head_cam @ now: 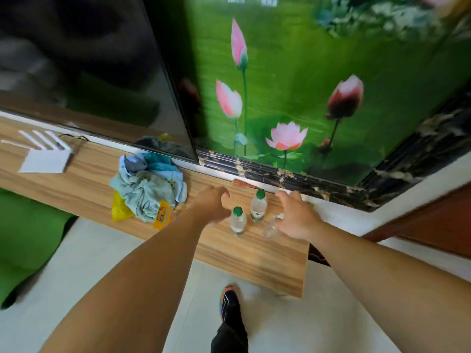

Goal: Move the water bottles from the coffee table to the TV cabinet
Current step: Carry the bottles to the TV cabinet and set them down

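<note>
Two clear water bottles with green caps stand upright on the wooden TV cabinet (254, 261) near its right end: one nearer me (238, 221), one farther back (258, 207). A third clear bottle (270, 228) shows blurred just under my right hand, its cap hidden. My left hand (212, 203) hovers just left of the two bottles, fingers apart and curled, holding nothing. My right hand (297, 216) hovers to their right, fingers spread; I cannot tell whether it touches the third bottle.
A heap of blue and grey cloths (150, 189) with yellow packets (119, 208) lies left of the bottles. A white router (44, 155) sits farther left. The TV screen (84, 72) and a lotus wall panel (293, 98) rise behind. My shoe (229, 303) is on the pale floor.
</note>
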The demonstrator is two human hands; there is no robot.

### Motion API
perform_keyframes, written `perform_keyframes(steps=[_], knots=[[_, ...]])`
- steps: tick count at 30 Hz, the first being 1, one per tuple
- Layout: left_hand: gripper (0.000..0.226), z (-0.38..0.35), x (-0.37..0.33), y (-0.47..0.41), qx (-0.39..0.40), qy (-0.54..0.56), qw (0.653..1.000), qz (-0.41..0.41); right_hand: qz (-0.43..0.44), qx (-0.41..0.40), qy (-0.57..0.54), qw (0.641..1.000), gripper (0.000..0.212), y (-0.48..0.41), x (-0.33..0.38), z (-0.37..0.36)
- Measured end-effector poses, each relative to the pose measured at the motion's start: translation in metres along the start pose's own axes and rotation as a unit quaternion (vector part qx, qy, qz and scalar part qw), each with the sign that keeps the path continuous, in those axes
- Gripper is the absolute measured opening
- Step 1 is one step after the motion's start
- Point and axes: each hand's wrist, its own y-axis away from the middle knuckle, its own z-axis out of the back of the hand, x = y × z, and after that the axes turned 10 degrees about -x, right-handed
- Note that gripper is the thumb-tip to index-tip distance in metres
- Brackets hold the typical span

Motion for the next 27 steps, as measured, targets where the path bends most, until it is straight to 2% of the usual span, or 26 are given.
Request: perform_keyframes(steps=[4, 13, 21, 27], knots=[[0.045, 0.027, -0.023, 0.073, -0.055, -0.011, 0.998, 0.017, 0.066, -0.003, 0.016, 0.998, 0.060, 0.057, -0.005, 0.032], [0.045, 0.047, -0.070, 0.208, -0.092, -0.021, 0.995, 0.017, 0.159, -0.013, 0.079, 0.984, 0.064, 0.159, -0.010, 0.086], [0.042, 0.083, -0.034, 0.259, -0.121, -0.006, 0.989, 0.080, 0.225, -0.005, 0.103, 0.969, 0.061, 0.183, 0.062, 0.103], [0.048, 0.101, 0.014, 0.302, -0.159, 0.013, 0.975, 0.156, 0.322, 0.014, 0.127, 0.938, 0.059, 0.193, 0.127, 0.092]])
